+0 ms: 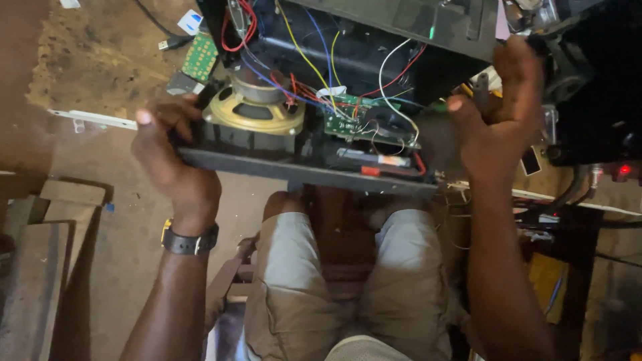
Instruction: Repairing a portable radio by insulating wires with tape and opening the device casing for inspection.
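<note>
While left hand (167,150) grips speaker casing (301,170) edge, right hand (498,113) grips opposite.

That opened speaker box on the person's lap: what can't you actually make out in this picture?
All in the head view:
- Left hand: fingertips hidden behind the black casing.
- Right hand: the casing's right end is covered by its palm.
- Speaker cone: front face turned away.
- Green circuit board: parts too small, crossed by coloured wires.
- Casing top: cut off by the upper edge.

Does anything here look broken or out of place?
Yes. The black speaker cabinet held by the left hand and right hand is open, baring its speaker cone, green circuit board and loose tangled wires.
</note>
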